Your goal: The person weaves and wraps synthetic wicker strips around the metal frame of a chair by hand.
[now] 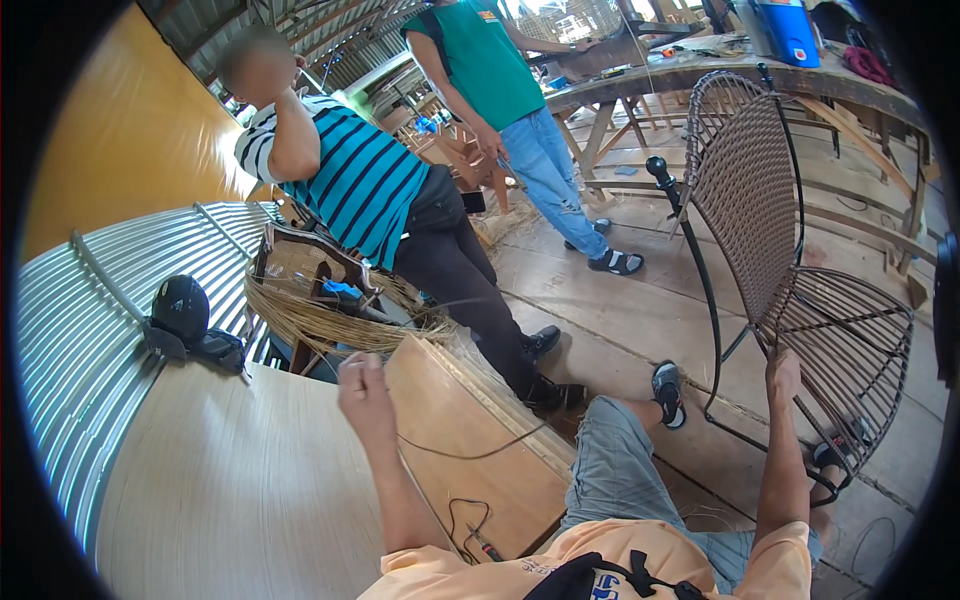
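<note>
While the left hand (365, 395) is curled tight around a strand (462, 458), the right hand (784, 378) grips the chair (742, 190), the blue cooler (788, 34) hiding its contents.

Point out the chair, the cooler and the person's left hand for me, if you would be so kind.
Chair (752, 225): head view, on its woven back.
Cooler (788, 36): head view, on its blue side.
Left hand (366, 392): head view, on the back of the hand.
</note>
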A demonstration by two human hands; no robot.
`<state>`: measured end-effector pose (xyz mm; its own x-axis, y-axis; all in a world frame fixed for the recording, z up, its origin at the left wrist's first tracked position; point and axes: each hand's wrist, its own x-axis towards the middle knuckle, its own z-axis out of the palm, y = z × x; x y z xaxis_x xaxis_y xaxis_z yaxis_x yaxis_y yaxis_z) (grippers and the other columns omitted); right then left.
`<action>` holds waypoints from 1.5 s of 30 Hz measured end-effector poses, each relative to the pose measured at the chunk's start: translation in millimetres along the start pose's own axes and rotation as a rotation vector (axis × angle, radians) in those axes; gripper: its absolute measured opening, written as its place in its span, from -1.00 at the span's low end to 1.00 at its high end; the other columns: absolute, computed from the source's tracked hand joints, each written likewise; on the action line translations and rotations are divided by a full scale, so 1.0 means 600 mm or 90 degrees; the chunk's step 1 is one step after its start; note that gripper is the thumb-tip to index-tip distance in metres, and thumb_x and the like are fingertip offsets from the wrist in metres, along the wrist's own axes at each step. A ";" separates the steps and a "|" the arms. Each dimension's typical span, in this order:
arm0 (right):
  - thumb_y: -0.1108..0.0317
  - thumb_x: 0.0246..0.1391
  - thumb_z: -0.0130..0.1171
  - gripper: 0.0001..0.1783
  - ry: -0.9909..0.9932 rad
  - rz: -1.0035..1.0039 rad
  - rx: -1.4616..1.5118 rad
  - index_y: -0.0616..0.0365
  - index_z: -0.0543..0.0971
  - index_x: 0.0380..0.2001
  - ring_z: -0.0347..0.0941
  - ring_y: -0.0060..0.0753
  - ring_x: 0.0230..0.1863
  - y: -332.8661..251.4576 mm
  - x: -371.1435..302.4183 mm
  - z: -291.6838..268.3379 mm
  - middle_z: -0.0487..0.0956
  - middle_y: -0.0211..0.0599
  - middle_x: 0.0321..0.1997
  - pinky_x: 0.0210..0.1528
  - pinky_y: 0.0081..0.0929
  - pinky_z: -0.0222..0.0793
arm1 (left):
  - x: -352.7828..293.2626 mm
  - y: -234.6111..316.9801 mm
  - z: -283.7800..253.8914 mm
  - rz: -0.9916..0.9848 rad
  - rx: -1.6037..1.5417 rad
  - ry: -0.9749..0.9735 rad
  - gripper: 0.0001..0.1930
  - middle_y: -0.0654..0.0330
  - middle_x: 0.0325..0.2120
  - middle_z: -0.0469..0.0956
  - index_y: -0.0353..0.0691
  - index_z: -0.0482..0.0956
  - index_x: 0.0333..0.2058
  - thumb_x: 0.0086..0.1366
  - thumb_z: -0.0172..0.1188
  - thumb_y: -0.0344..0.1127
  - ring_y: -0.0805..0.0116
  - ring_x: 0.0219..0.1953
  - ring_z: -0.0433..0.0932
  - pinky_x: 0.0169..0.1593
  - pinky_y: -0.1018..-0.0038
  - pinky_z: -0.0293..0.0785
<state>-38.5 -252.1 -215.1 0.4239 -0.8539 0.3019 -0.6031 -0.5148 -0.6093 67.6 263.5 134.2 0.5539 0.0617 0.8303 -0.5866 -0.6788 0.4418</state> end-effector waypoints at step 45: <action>0.10 0.05 -0.06 -0.66 -0.062 0.042 0.020 0.16 0.51 -0.47 0.39 0.08 -0.26 -0.027 0.000 -0.036 0.49 0.03 -0.36 -0.26 -0.15 0.28 | -0.163 -0.050 0.200 -0.056 0.082 -0.316 -0.80 0.02 -0.35 0.47 -0.36 0.48 -0.38 0.16 0.05 -0.31 0.12 -0.31 0.45 -0.23 0.37 0.37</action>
<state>-43.4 -245.0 -189.2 0.4487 -0.8733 0.1895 -0.6106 -0.4545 -0.6485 102.0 190.0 -1.3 0.8296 -0.2099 0.5174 -0.4646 -0.7736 0.4310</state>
